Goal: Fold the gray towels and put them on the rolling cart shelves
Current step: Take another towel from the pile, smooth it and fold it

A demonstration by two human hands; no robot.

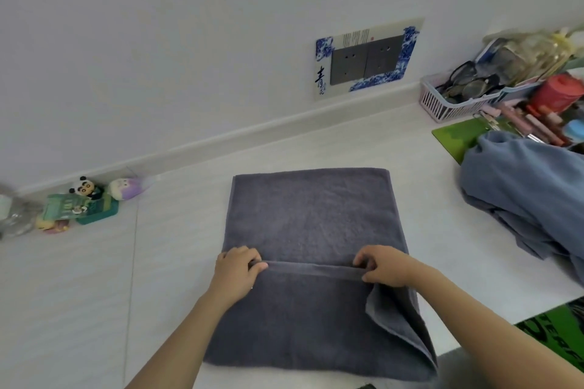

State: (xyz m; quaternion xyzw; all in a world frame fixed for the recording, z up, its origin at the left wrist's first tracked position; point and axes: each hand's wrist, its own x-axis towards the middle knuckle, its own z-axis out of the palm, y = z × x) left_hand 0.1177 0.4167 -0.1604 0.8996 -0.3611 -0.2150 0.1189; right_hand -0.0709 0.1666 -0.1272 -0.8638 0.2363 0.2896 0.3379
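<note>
At the far left of the white tabletop (177, 230), against the wall, sits a small clutter of toys: a panda figure (84, 188) on a teal box (96, 210), with a purple plush (126, 189) just beside it. In the middle lies the dark gray towel (311, 218), spread flat with its near half doubled over (the right corner of the upper layer droops open, showing the layers beneath). The left hand (237, 271) pinches the left end of the folded edge, fingers curled over the cloth and thumb beneath; the right hand (384, 265) grips the same edge at its right end in the same way. On the wall above is a blue-and-white decorated socket plate (368, 58). To the right, a heap of unfolded blue-gray towels (524, 186) lies partly on a green clipboard (455, 136), behind it a pink basket (442, 103) holding eyeglasses (464, 73), beside a red container (557, 91).
</note>
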